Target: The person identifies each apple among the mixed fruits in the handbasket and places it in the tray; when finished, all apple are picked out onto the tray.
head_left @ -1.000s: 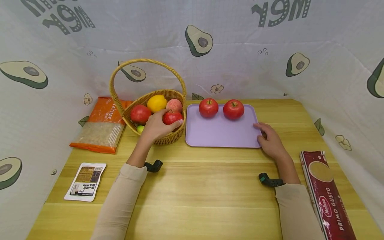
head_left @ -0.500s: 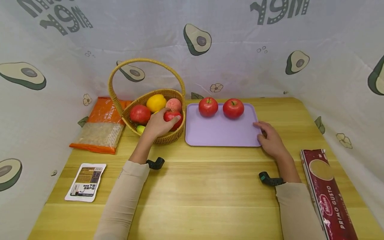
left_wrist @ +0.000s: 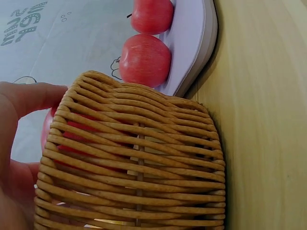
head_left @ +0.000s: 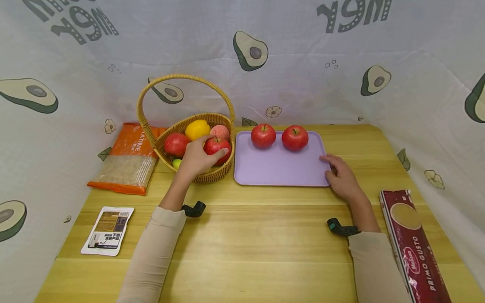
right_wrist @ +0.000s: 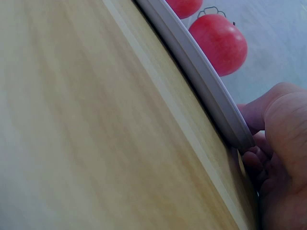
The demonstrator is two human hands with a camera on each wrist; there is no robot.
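Right hand [head_left: 342,179], pinching the edge of a lilac rectangular tray [head_left: 280,168]; left hand [head_left: 198,158], thumb and fingers curled round a glossy red round apple [head_left: 214,146] inside the golden-brown wicker basket [head_left: 214,175]. Apple presumably firm, light, slick; best held about its widest part. Labels, near to far: maroon oblong packet [head_left: 414,248], "Melissa PRIMO GUSTO"; orange-and-clear plastic bag [head_left: 129,160], "TATIME", partly hidden.

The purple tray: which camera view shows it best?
The head view: it shows the purple tray from above, with its surface and most of its rim. The left wrist view shows only a part, beyond the basket; the right wrist view shows mainly its outer side.
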